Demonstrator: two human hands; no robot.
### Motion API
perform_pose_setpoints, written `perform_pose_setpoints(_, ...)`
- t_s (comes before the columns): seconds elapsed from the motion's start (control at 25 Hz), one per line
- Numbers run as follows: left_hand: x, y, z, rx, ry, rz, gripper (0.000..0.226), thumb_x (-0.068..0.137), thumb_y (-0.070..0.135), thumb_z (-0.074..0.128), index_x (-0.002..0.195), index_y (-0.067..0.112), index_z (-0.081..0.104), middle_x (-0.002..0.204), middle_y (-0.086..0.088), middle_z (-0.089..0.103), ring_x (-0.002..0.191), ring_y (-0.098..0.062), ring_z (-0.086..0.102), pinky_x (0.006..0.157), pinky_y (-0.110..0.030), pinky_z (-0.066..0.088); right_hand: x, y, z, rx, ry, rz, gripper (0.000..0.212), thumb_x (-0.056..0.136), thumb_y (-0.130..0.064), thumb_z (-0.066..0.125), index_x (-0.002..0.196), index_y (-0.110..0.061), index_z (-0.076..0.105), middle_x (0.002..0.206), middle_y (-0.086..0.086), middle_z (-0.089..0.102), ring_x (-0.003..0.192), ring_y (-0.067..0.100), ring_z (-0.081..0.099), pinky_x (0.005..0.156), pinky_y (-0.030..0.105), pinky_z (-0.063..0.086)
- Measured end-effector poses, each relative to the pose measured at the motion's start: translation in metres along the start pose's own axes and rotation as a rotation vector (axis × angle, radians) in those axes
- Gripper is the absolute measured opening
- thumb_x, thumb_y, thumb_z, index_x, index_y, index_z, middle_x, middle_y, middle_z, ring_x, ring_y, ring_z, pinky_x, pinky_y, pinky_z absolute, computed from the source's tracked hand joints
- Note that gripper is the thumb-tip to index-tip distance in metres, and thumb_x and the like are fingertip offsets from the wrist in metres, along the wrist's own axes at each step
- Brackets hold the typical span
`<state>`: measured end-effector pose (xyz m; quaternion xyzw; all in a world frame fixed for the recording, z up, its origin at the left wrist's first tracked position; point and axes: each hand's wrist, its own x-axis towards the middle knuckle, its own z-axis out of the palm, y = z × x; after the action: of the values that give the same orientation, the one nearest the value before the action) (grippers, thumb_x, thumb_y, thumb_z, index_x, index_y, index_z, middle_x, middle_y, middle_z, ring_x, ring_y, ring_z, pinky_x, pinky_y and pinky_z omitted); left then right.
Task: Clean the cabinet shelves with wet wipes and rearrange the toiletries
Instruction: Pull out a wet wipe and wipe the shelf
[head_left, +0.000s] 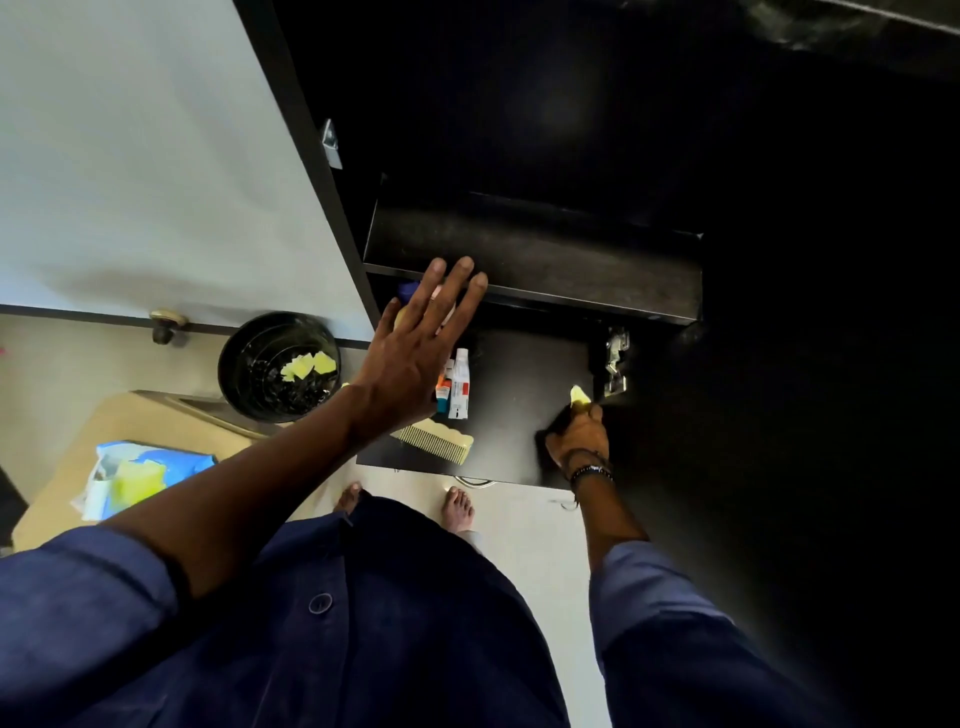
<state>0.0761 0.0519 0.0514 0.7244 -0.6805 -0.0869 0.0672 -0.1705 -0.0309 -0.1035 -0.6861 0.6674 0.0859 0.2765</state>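
A dark cabinet stands open before me, with an upper shelf (545, 254) and a lower shelf (519, 405). My left hand (415, 348) hovers flat with spread fingers over the toiletries at the lower shelf's left side, its fingertips at the upper shelf's front edge. Under it lie white and orange tubes (457, 384) and a pale comb (439, 441); other items are hidden by the hand. My right hand (579, 436) is closed around a yellow wet wipe (578, 397) at the lower shelf's right end, near the hinge (615, 364).
A black bin (278, 366) with used yellow wipes stands on the floor at left. A blue wipes pack (140, 475) lies on a beige surface (62, 493) at lower left. The white cabinet door (140, 156) hangs open to the left. My bare feet (457, 506) stand below the shelf.
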Motion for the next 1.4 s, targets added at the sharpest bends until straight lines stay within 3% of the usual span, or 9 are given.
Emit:
perform_pose_setpoints(0.12,0.0,0.0,-0.002,0.012,-0.006,0.009,0.141,0.053,0.024,0.087,0.148,0.024,-0.016,0.159,0.0,-0.014,0.146,-0.024,-0.012,0.109,-0.059,0.03,0.02,-0.025,0.0,0.037,0.001,-0.067,0.067,0.079,-0.018,0.066,0.139,-0.008,0.039,0.146,0.011,0.032,0.132,0.028,0.039,0.114,0.03,0.029)
perform_pose_setpoints(0.36,0.0,0.0,-0.001,-0.03,-0.012,0.008,0.133,0.058,0.017,0.083,0.149,0.024,-0.014,0.158,0.001,-0.017,0.146,-0.024,-0.016,0.11,-0.06,0.027,-0.068,-0.028,0.069,0.006,0.102,-0.331,0.029,0.084,-0.011,0.06,0.113,-0.012,0.063,0.118,0.01,0.06,0.1,0.027,0.06,0.089,0.032,0.054)
perform_pose_setpoints(0.44,-0.001,0.0,0.0,-0.034,0.002,0.01,0.126,0.062,0.018,0.079,0.149,0.023,-0.012,0.159,0.0,-0.015,0.146,-0.024,-0.014,0.11,-0.059,0.027,-0.093,-0.009,0.082,-0.026,0.138,-0.425,0.03,0.075,-0.006,0.072,0.104,-0.014,0.069,0.113,0.008,0.065,0.096,0.026,0.064,0.081,0.027,0.056)
perform_pose_setpoints(0.52,-0.001,-0.001,0.002,-0.033,0.018,0.014,0.124,0.064,0.02,0.079,0.15,0.022,-0.011,0.159,-0.001,-0.014,0.147,-0.025,-0.013,0.11,-0.059,0.028,-0.104,-0.003,0.08,0.026,0.113,-0.41,0.031,0.075,-0.004,0.073,0.105,-0.012,0.07,0.113,0.009,0.065,0.099,0.026,0.064,0.085,0.024,0.053)
perform_pose_setpoints(0.76,-0.001,-0.001,-0.002,-0.028,0.001,0.019,0.123,0.063,0.017,0.078,0.15,0.021,-0.008,0.159,-0.002,-0.012,0.147,-0.026,-0.012,0.11,-0.06,0.026,-0.099,-0.02,0.085,-0.188,0.069,-0.61,0.038,0.055,-0.009,0.085,0.091,-0.014,0.073,0.1,0.008,0.071,0.085,0.024,0.068,0.073,0.025,0.057)
perform_pose_setpoints(0.92,-0.002,-0.002,-0.002,-0.038,-0.023,0.015,0.123,0.06,0.01,0.076,0.15,0.021,-0.008,0.159,-0.003,-0.012,0.147,-0.026,-0.012,0.111,-0.06,0.025,-0.094,-0.017,0.081,-0.185,0.101,-0.524,0.043,0.056,-0.004,0.083,0.096,-0.013,0.072,0.102,0.009,0.07,0.087,0.026,0.068,0.071,0.026,0.058)
perform_pose_setpoints(1.16,-0.001,-0.001,-0.006,-0.03,-0.052,-0.004,0.124,0.063,0.016,0.077,0.149,0.023,-0.011,0.159,0.0,-0.016,0.146,-0.024,-0.015,0.113,-0.059,0.022,-0.065,-0.029,0.062,-0.086,0.091,-0.501,0.047,0.059,0.0,0.08,0.104,-0.008,0.069,0.105,0.013,0.068,0.091,0.032,0.067,0.076,0.033,0.058)
perform_pose_setpoints(1.28,-0.001,-0.001,-0.009,-0.009,-0.083,0.0,0.126,0.064,0.023,0.079,0.148,0.024,-0.014,0.158,0.0,-0.018,0.146,-0.023,-0.017,0.113,-0.059,0.021,-0.041,-0.043,0.058,-0.123,0.058,-0.59,0.047,0.059,0.001,0.08,0.104,-0.007,0.07,0.107,0.015,0.068,0.095,0.034,0.066,0.08,0.037,0.058)
perform_pose_setpoints(1.4,-0.002,-0.002,-0.008,0.008,-0.064,-0.011,0.127,0.065,0.026,0.08,0.147,0.026,-0.017,0.155,0.004,-0.023,0.145,-0.02,-0.018,0.113,-0.059,0.022,-0.019,-0.066,0.04,0.004,0.055,-0.423,0.043,0.073,0.002,0.067,0.116,-0.003,0.063,0.126,0.019,0.057,0.117,0.038,0.052,0.102,0.036,0.044)
